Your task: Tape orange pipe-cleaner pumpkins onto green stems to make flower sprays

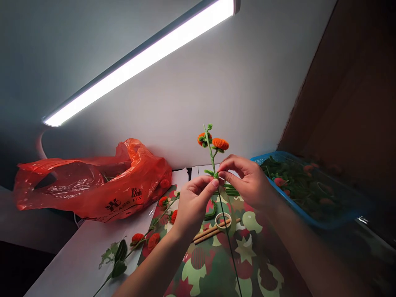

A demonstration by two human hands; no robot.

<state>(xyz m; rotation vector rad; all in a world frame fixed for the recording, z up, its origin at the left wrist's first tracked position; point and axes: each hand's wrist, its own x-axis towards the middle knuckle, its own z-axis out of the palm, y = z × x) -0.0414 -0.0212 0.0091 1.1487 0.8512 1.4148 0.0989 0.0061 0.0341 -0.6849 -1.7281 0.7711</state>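
Observation:
My left hand [198, 200] pinches the stem of an upright chenille flower branch [213, 159] between thumb and forefinger. Two orange fuzzy blooms, one of them the right-hand bloom [220, 143], and a small green bud sit on its upper part. My right hand [243, 177] is closed in a pinch at the same joint, against small green leaves [211, 172]; its fingertips partly hide what they grip. Below the hands, a thin dark wire [229, 239] runs down toward me. A pale tape roll [223, 221] lies under them, with a faint greenish strip beside it.
Two brown sticks [208, 235] lie on a patterned mat [213, 272]. Another orange flower branch [137, 239] rests left. A red plastic bag [123, 194] stands behind it. A blue basket [289, 196] with greenery is at right, and a lit lamp [142, 62] hangs above.

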